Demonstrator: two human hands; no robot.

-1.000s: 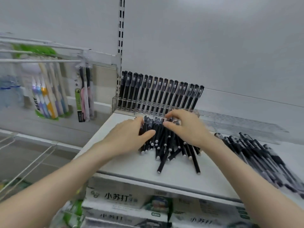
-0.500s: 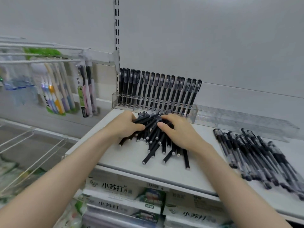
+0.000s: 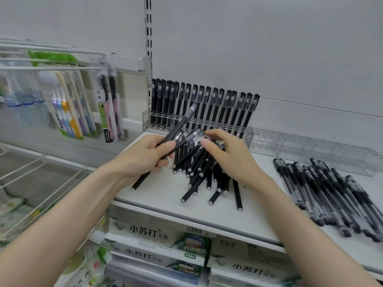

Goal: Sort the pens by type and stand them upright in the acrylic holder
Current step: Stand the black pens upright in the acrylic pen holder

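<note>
The holder [image 3: 247,135], at the shelf's [image 3: 163,196] back edge, held a row of upright pens [image 3: 207,108]. The left hand [image 3: 145,157] gripped a few loose pens [image 3: 179,129]; the right hand [image 3: 229,157], fingers loosely apart, lay over the pile [image 3: 198,172] mid-shelf.

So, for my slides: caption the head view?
Left hand grips several black pens; right hand hovers over the loose pile before the acrylic holder.
</note>
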